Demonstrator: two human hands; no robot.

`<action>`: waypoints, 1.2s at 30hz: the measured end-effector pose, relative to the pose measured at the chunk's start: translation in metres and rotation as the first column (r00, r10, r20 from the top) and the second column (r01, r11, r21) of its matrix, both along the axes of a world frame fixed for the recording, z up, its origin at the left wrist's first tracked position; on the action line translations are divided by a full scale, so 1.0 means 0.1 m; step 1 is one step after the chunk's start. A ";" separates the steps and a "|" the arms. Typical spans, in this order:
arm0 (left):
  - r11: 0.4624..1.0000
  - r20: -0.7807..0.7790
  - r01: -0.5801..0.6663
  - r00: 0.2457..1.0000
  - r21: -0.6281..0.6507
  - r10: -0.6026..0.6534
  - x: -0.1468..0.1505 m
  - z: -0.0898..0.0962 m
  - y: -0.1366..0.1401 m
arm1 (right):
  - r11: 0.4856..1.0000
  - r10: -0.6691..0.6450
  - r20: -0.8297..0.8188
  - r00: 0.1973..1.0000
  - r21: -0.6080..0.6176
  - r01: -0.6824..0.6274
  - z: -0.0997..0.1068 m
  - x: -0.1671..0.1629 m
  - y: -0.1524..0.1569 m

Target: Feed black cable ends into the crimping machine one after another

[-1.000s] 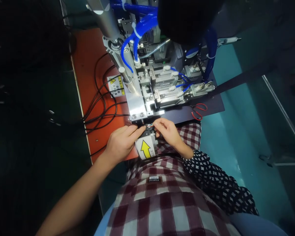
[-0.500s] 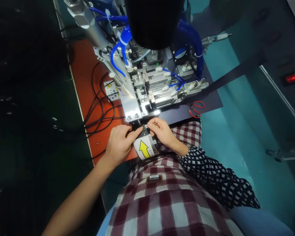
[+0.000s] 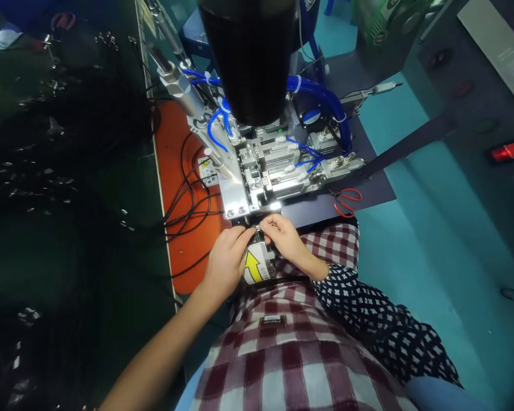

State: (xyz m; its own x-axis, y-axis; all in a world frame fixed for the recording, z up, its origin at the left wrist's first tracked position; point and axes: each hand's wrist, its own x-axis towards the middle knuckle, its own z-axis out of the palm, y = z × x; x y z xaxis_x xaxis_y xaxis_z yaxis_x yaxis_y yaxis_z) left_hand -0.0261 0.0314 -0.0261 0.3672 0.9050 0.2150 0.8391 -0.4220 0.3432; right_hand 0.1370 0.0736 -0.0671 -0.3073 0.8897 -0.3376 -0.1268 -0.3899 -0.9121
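My left hand [image 3: 226,256] is closed at the front of a metal bench machine [image 3: 278,165], its thumb and forefinger tips meeting beside a small shiny part [image 3: 257,228]. From the other side my right hand [image 3: 286,238] pinches at the same spot, thumb against curled forefinger. What either pinch holds is too small and covered to make out. Just below the fingertips sits a rounded white housing [image 3: 259,268] with a yellow arrow label. Over the hands lies the machine's flat silver plate [image 3: 233,197], with bolts along its edge.
Red-handled scissors [image 3: 346,202] lie on the dark base at the right. Black cables [image 3: 188,200] loop over the orange board [image 3: 171,154]. A large black cylinder [image 3: 248,63] hangs above the machine, near blue air tubes [image 3: 325,94]. A dark table with scattered small pieces is at left.
The camera view has shifted, so the machine appears slightly lower and farther right. My left hand's fingers have drawn closer together, nearer the right hand's fingertips. The right hand keeps its pinch.
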 end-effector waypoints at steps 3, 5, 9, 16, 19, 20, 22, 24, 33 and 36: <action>1.000 -0.003 -0.016 1.000 0.002 0.016 0.03 -0.03 -0.01 | 1.000 -0.001 0.017 1.000 0.006 0.001 -0.01 0.00 0.00; 0.999 -0.028 -0.030 0.999 0.011 0.031 0.06 -0.03 -0.02 | 1.000 -0.008 0.035 0.999 0.024 0.007 -0.02 -0.01 -0.01; 0.998 -0.064 -0.068 0.996 0.014 0.069 0.10 -0.07 -0.05 | 0.998 -0.042 0.073 0.996 0.053 0.039 -0.05 -0.04 -0.03; 0.974 0.136 -0.198 0.968 -0.106 0.212 0.01 -0.10 -0.16 | 0.999 -0.041 0.027 0.999 0.025 0.041 -0.04 -0.05 -0.02; 0.937 0.072 -0.315 0.942 -0.149 0.328 -0.10 -0.05 -0.38 | 1.000 -0.024 0.034 0.999 0.010 0.023 -0.02 -0.03 -0.01; 0.924 0.031 -0.355 0.932 -0.146 0.362 -0.15 -0.04 -0.47 | 1.000 -0.022 0.038 0.999 0.007 0.021 -0.01 -0.03 -0.01; 0.900 -0.048 -0.416 0.909 -0.131 0.414 -0.24 -0.03 -0.65 | 1.000 -0.019 0.048 0.999 0.009 0.019 -0.01 -0.02 -0.01; 0.884 -0.129 -0.455 0.888 -0.106 0.442 -0.31 -0.05 -0.78 | 1.000 -0.020 0.059 0.998 0.017 0.019 0.00 -0.02 -0.01; 0.917 -0.289 -0.397 0.884 -0.051 0.367 -0.56 -0.09 -0.63 | 0.997 -0.032 0.096 0.995 0.073 0.025 -0.03 -0.03 -0.02; 0.918 -0.276 -0.394 0.888 -0.042 0.368 -0.58 -0.09 -0.61 | 0.998 -0.032 0.083 0.996 0.064 0.027 -0.09 -0.03 -0.03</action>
State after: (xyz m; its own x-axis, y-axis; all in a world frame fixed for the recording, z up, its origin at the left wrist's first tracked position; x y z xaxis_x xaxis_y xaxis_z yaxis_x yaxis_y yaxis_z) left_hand -0.0845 -0.0299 -0.0348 0.0205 0.9975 0.0670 0.9929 -0.0281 0.1153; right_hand 0.1345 0.0711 -0.0756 -0.2531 0.9184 -0.3040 -0.0592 -0.3284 -0.9427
